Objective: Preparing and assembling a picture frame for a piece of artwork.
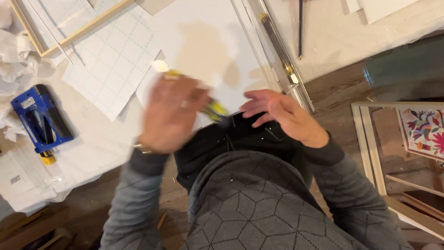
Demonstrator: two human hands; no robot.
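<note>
From the head view I look straight down over my own grey quilted sweater (259,208) at the edge of a white-covered worktable (333,32). My left hand (172,115) is blurred with motion; its fingers curl round a yellow tool (213,109), whose pale tip (160,65) pokes out above the knuckles and whose yellow body shows below the thumb. I cannot tell what kind of tool it is. My right hand (282,113) is empty, fingers spread fairly wide and pointing toward the left hand, its fingertips near the tool's lower end but apart from it. Both hands hang over a white sheet (208,41) at the table's near edge. Left of that lies a gridded sheet (115,60), partly under a thin wooden frame (78,31). A blue stapler-like tool (39,118) rests well off to the left beside crumpled white paper (14,51). A long metal straightedge (280,51) runs diagonally just right of the sheet. On the floor at right leans a wooden frame (370,143) and a colourful embroidered cloth (425,132).
</note>
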